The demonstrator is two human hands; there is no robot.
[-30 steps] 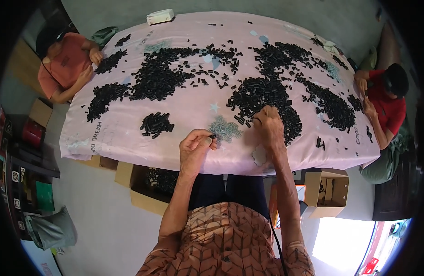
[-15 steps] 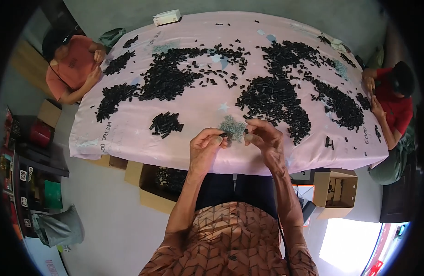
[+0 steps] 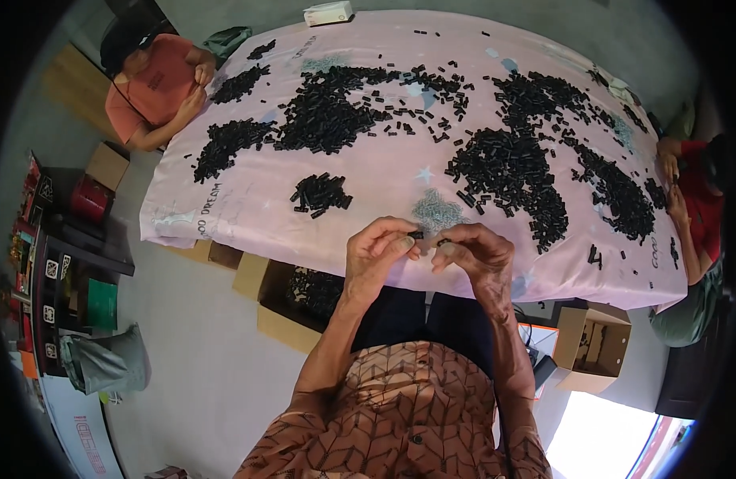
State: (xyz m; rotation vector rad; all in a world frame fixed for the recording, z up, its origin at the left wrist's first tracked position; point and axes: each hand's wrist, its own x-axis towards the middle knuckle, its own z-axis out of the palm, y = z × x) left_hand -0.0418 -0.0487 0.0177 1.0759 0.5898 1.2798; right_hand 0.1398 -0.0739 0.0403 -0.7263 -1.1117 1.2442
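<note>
My left hand (image 3: 377,254) is closed in a pinch on a small black cylindrical piece (image 3: 416,235) above the near edge of the table. Close beside it, my right hand (image 3: 481,254) also has thumb and fingertips pinched together. Something tiny and dark shows at those fingertips, too small to name. Just beyond both hands lies a loose pile of small silvery-green metal parts (image 3: 436,210). A small heap of black pieces (image 3: 321,195) sits to the left, and a big heap of the same pieces (image 3: 503,164) lies ahead on the right.
A pink cloth (image 3: 248,209) covers the table. Across from me are more black pieces (image 3: 324,116) and a white box (image 3: 328,13). One person (image 3: 156,88) works at the left end, another (image 3: 697,199) at the right. Open cardboard boxes (image 3: 596,345) stand below the table edge.
The whole view has shifted, so the table sits farther right and higher. Both hands stay pinched, close together near the silvery pile; the black piece remains in my left fingers.
</note>
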